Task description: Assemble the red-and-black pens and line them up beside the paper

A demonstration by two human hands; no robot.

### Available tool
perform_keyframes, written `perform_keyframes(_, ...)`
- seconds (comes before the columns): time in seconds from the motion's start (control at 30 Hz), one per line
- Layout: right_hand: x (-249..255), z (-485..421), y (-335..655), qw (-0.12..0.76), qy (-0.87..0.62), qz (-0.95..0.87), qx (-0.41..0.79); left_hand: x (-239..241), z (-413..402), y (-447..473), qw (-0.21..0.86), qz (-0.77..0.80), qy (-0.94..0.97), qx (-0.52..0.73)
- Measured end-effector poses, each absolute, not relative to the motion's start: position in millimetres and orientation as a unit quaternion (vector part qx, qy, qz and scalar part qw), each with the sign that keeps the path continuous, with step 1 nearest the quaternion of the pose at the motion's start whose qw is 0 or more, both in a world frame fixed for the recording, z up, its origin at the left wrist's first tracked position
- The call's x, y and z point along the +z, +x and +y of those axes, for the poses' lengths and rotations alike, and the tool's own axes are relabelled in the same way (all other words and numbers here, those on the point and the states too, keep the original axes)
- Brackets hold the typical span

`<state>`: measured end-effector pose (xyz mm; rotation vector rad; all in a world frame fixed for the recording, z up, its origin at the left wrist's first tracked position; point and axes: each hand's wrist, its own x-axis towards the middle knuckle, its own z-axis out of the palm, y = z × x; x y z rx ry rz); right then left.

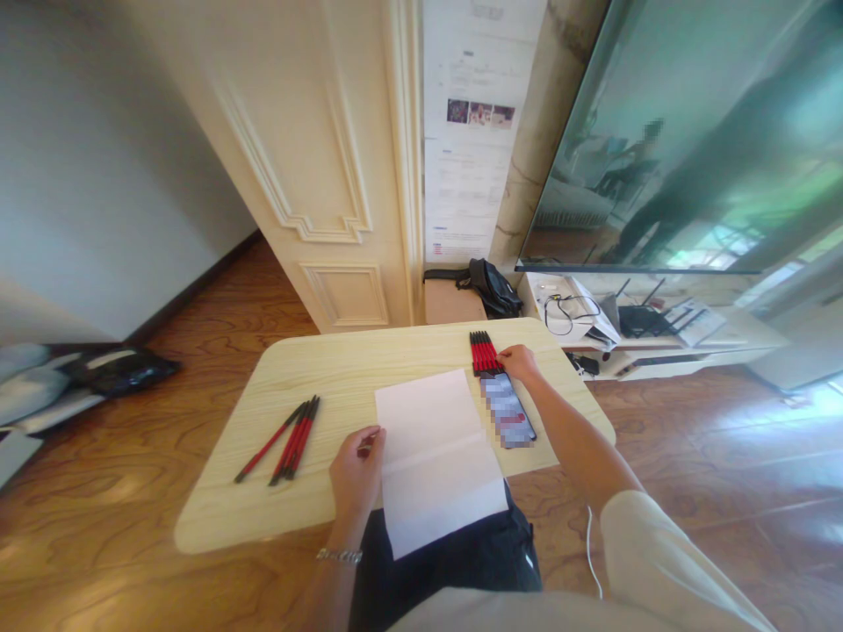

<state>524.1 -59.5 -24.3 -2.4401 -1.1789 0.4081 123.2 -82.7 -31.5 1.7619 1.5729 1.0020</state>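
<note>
A white sheet of paper (438,461) lies over the table's near edge, its lower part hanging above my lap. At its left edge my left hand (357,461) is closed, thumb and fingers pinching the paper. My right hand (517,362) reaches to the back right of the table, fingertips closed on the right end of a row of red-and-black pens (483,351). Just below that row lies a phone (507,410), its screen blurred out. On the left side of the table, several more red-and-black pens (299,443) rest in a loose bunch, one angled apart.
The light wooden table (349,364) has rounded corners. Behind it stand a cream door panel (303,132) and a black bag (493,285) on a box. To the right, a low cabinet holds a router (638,320) and cables beneath a large screen (665,158).
</note>
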Motion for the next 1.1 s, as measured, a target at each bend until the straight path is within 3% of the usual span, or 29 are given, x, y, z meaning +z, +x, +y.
perform_keyframes(0.47, 2, -77, 502, 0.225, -0.871, -0.416, 0.132, -34, -83, 108, 0.260, 0.586, 0.666, 0.380)
perform_keyframes(0.7, 6, -123, 435, 0.446, -0.764, -0.444, 0.141, -10, -72, 52, 0.093, 0.655, 0.697, 0.278)
perform_keyframes(0.93, -7, -168, 354, 0.475, -0.703, -0.463, 0.258, 2, -69, 30, 0.037, 0.723, 0.665, 0.182)
perform_keyframes(1.1, -10, -176, 346, 0.462, -0.700, -0.467, 0.279, -1, -68, 31, 0.033, 0.726, 0.665, 0.169)
